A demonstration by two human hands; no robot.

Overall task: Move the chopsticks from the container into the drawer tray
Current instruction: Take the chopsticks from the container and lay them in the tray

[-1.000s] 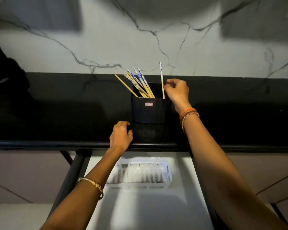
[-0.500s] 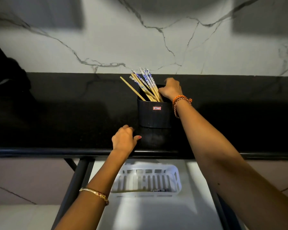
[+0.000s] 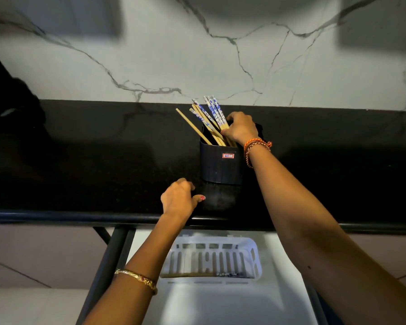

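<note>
A black container stands on the dark countertop, holding several wooden chopsticks with blue-and-white tops that lean to the left. My right hand is at the container's mouth, its fingers curled round the chopsticks' lower shafts. My left hand rests on the counter in front of the container, fingers loosely bent, holding nothing. Below the counter edge lies a white slotted tray in the open drawer; a chopstick lies along its near side.
A white marble-veined wall rises behind the counter. A dark object sits at the far left of the counter. Black drawer rails flank the drawer, with pale tiled floor on both sides.
My right hand has dropped from a single raised chopstick down into the container mouth and closed round the bundle. The view has shifted slightly; my left hand has stayed in place.
</note>
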